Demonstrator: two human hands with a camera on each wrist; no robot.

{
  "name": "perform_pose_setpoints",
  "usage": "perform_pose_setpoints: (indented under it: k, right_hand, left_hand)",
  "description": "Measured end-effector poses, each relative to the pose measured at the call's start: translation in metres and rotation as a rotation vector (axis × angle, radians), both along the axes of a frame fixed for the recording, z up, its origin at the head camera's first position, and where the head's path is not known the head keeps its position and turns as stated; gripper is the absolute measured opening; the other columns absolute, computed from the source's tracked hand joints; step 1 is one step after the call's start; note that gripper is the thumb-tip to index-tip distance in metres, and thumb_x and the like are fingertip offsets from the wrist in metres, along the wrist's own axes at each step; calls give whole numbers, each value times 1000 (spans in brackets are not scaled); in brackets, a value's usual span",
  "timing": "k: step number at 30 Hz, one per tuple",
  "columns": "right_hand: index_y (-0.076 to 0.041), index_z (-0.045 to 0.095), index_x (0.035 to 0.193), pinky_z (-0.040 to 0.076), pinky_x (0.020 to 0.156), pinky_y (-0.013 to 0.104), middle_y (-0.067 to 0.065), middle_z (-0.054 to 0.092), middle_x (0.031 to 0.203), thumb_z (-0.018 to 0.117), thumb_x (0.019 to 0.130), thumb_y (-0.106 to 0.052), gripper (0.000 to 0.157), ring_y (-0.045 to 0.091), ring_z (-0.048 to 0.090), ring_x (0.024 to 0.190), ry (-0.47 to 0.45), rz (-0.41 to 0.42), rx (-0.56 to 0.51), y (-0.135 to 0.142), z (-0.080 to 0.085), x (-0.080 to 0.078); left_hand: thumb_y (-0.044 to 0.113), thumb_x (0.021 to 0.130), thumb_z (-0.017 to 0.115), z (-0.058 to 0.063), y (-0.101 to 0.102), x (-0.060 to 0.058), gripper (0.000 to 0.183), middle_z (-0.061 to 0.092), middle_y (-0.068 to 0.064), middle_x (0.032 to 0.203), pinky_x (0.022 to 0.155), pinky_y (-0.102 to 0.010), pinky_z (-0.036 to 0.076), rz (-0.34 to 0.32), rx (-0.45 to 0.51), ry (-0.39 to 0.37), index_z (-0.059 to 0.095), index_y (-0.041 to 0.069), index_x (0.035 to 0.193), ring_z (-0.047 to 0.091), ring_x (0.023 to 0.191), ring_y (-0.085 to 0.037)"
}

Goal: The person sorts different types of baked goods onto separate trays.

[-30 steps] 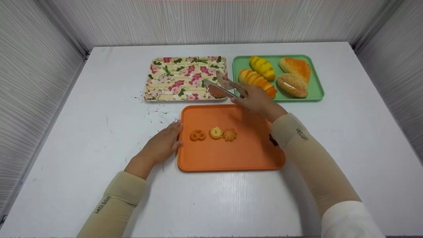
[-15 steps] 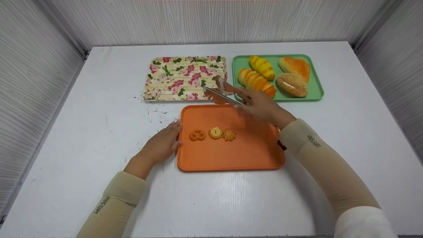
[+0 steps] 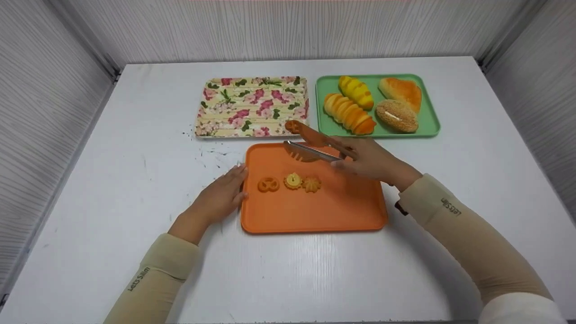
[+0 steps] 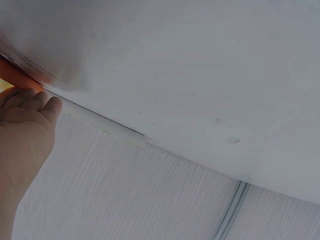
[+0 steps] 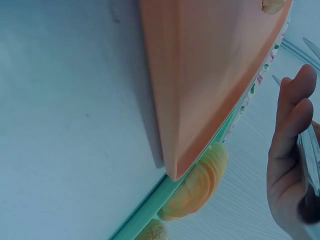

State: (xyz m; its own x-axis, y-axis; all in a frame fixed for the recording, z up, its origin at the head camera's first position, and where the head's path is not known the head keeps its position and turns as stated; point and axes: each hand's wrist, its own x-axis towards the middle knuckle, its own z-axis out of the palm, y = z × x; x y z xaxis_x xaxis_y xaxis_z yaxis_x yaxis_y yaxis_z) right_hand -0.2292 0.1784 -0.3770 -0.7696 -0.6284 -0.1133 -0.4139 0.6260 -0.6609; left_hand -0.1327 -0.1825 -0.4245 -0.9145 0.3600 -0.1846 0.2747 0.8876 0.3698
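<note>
In the head view my right hand (image 3: 375,157) grips metal tongs (image 3: 315,151) above the upper part of the orange tray (image 3: 315,216). The tongs' arms are spread, with no cookie visible between them. A brown pretzel cookie (image 3: 293,126) lies in the floral tray's (image 3: 243,101) near right corner, beside the tongs' upper tip. On the orange tray sit another pretzel cookie (image 3: 268,184), a round yellow cookie (image 3: 293,181) and a flower-shaped cookie (image 3: 312,183). My left hand (image 3: 216,195) rests against that tray's left edge, fingers extended. The right wrist view shows fingers (image 5: 295,107) around the tongs.
A green tray (image 3: 432,114) at the back right holds a yellow roll (image 3: 356,92), a sliced-looking loaf (image 3: 348,114), a golden pastry (image 3: 401,93) and a seeded bun (image 3: 397,116). Pale wood-grain panels (image 3: 288,31) stand behind and at both sides of the white table (image 3: 288,279).
My right hand and the tongs have drawn back from the floral tray toward the orange tray, their arms spread. The pretzel cookie stays uncovered on the floral tray. My left hand has not moved.
</note>
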Motion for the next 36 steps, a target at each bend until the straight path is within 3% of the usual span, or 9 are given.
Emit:
perform_pose_setpoints:
  k: [2, 5, 9, 15, 18, 26, 36]
  right_hand:
    - [-34, 34, 148, 47, 80, 39, 2, 55, 133, 58, 86, -59, 71, 18, 56, 107, -8, 25, -5, 3, -1, 2]
    - [-40, 33, 147, 46, 75, 39, -5, 51, 137, 60, 86, -57, 69, 19, 58, 100, -26, 56, -14, 7, -1, 6]
    - [-42, 35, 146, 40, 59, 37, -5, 60, 116, 61, 86, -55, 66, 20, 49, 68, -23, 93, 4, 11, -2, 10]
    - [-26, 48, 142, 32, 50, 32, -5, 65, 88, 68, 86, -44, 61, 15, 33, 50, -60, 97, 19, 18, -3, 16]
    - [-21, 50, 140, 27, 48, 33, -6, 66, 88, 70, 86, -40, 60, 15, 28, 47, -64, 115, 15, 20, -3, 17]
    - [-15, 48, 142, 33, 51, 29, -6, 67, 90, 71, 87, -31, 61, 14, 40, 53, -12, 222, 5, 24, -7, 18]
    - [-22, 49, 141, 40, 52, 30, -9, 66, 83, 72, 86, -31, 61, 13, 49, 60, 51, 255, 37, 26, -10, 18]
  left_hand:
    - [32, 102, 45, 0, 0, 0, 64, 15, -8, 157, 115, -44, 15, -2, 3, 1, 16, 5, 152, 14, 143, -24]
    - [31, 102, 45, 0, 0, 0, 64, 15, -9, 157, 114, -44, 15, -7, -1, 7, 16, 5, 152, 14, 143, -24]
    - [31, 102, 45, -1, 0, 0, 64, 16, -9, 157, 114, -44, 16, -8, -2, 14, 17, 5, 152, 14, 143, -25]
    - [31, 102, 45, -1, 0, -1, 63, 16, -9, 157, 114, -44, 16, -4, 3, 14, 18, 5, 152, 15, 143, -25]
    - [31, 102, 46, -1, 0, 0, 63, 16, -9, 157, 114, -44, 17, -6, 5, 18, 18, 5, 152, 15, 143, -25]
    - [29, 101, 47, 1, 0, 0, 63, 18, -13, 156, 114, -45, 17, -28, 15, 34, 20, 0, 150, 17, 142, -28]
    - [30, 102, 45, 0, 0, 0, 63, 16, -11, 157, 114, -44, 16, -20, 11, 13, 18, 2, 151, 15, 143, -27]
